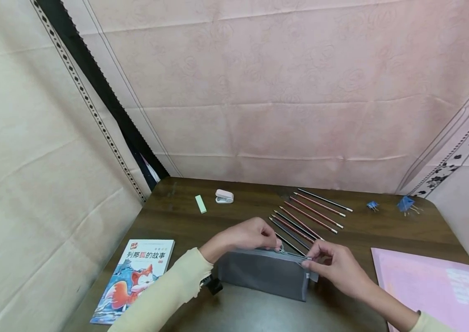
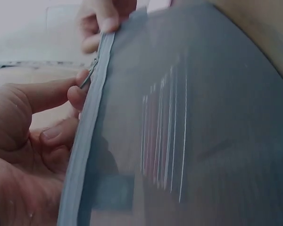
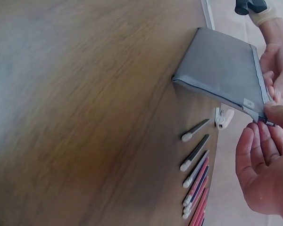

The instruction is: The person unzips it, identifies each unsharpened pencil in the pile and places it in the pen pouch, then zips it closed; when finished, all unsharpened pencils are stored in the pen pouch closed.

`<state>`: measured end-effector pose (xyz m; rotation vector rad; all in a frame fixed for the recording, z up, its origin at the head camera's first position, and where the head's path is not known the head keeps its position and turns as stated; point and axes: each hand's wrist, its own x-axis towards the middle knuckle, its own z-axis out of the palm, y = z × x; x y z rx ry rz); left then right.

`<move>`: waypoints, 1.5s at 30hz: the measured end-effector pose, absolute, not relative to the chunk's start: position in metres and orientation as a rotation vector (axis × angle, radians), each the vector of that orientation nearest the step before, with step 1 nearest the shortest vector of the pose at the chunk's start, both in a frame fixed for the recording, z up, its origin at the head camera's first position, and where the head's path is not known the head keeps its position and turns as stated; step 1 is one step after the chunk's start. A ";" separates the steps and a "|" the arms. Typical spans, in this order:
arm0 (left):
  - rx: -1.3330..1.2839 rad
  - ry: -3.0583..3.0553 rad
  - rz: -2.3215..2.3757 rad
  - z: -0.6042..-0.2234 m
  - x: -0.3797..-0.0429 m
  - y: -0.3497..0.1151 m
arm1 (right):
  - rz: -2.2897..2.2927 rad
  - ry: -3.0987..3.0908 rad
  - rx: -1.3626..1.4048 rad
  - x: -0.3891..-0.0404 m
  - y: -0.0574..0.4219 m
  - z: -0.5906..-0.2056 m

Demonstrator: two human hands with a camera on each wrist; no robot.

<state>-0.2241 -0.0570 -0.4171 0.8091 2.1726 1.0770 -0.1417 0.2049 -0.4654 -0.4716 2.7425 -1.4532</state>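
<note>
A grey zippered pencil case (image 1: 263, 275) is held upright near the front middle of the table. My left hand (image 1: 253, 234) pinches the thin cord of its zipper pull (image 2: 86, 79) between thumb and finger. At the other end of the zipper, my right hand (image 1: 338, 267) grips the top corner of the case, beside a small tag (image 3: 248, 102). Pencils show faintly through the case's side in the left wrist view. Just behind the case, several dark and red pencils (image 1: 313, 216) lie side by side in a slanted row on the table.
Left of the hands lies a book (image 1: 135, 276) with a fox on its cover. A pale green eraser-like block (image 1: 200, 204) and a small white stapler-like item (image 1: 224, 196) sit farther back. Two blue binder clips (image 1: 406, 204) and a pink folder (image 1: 429, 286) are at right.
</note>
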 end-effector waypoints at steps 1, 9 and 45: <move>0.810 2.172 1.076 -0.417 -0.226 -0.061 | -1.453 2.742 -0.467 -0.141 0.207 -0.465; 0.763 2.216 1.075 -0.416 -0.236 -0.091 | -1.450 2.760 -0.448 -0.139 0.218 -0.467; 0.118 2.777 1.164 -0.433 -0.242 -0.191 | -1.634 2.764 -0.437 -0.143 0.202 -0.487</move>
